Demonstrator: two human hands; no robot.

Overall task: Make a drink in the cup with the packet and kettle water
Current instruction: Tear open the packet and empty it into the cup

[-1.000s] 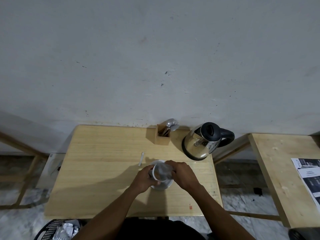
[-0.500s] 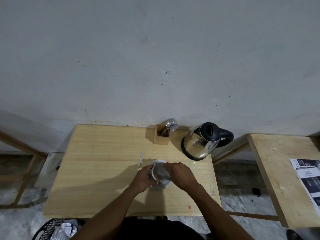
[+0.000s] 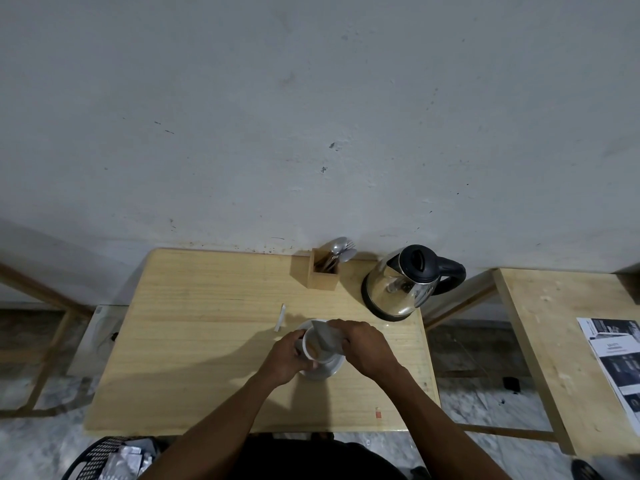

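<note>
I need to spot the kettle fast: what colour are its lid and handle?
Black, on a shiny steel body; the kettle shows clearly in the head view.

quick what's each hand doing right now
left hand: closed around the white cup
right hand: closed on the grey packet, tipped over the cup

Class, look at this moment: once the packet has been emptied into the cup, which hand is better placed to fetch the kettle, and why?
Probably the right hand. The kettle stands on the table's right side, its black handle pointing right. The left hand steadies the cup and would have to cross over it.
</note>
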